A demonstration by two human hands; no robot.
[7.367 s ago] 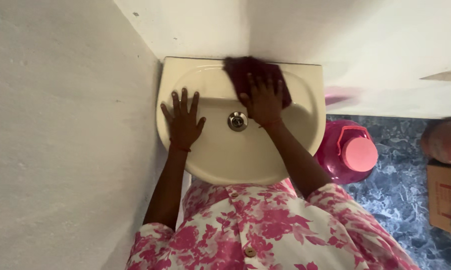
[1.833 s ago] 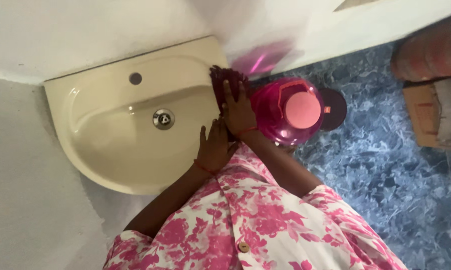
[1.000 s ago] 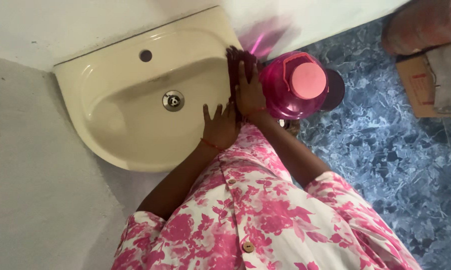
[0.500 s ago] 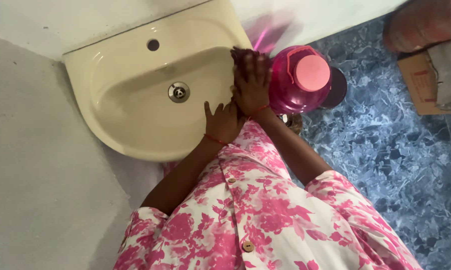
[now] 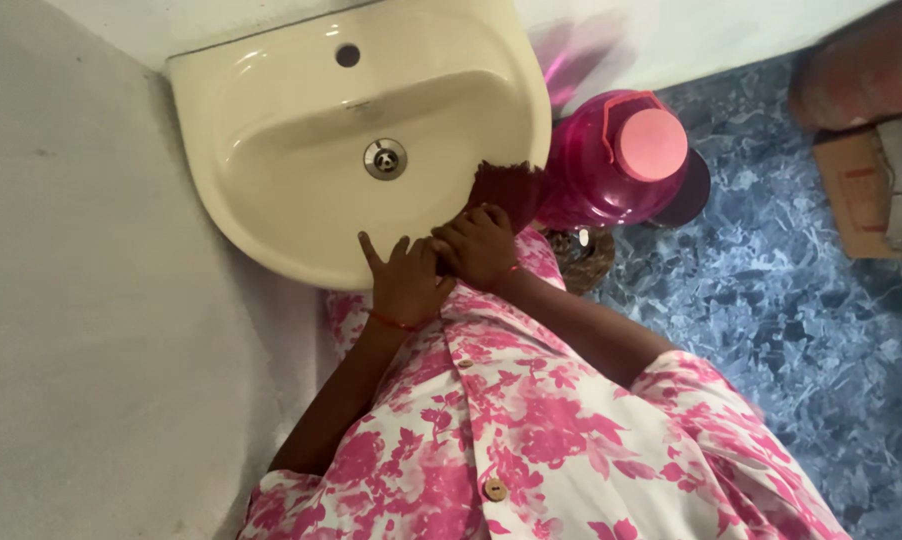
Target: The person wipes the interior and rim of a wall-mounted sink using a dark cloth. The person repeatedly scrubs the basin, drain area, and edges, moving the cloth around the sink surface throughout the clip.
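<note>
A cream wash basin [image 5: 271,120] is fixed in a wall corner, with a metal drain [image 5: 385,159] in its bowl. My right hand [image 5: 476,243] presses a dark maroon cloth [image 5: 508,189] against the basin's front right rim, fingers curled over it. My left hand [image 5: 403,279] rests flat on the front rim just beside it, fingers spread, touching the right hand. Both wrists wear thin red threads.
A large magenta water jug [image 5: 611,160] with a pink cap stands on the blue marbled floor [image 5: 791,300] right of the basin. A floor drain [image 5: 583,255] lies below it. A cardboard box [image 5: 866,195] sits at far right. Grey wall [image 5: 91,330] fills the left.
Both hands and the cloth have slid from the basin's right side down along the rim to its front edge. The view has shifted, so the basin sits higher in frame.
</note>
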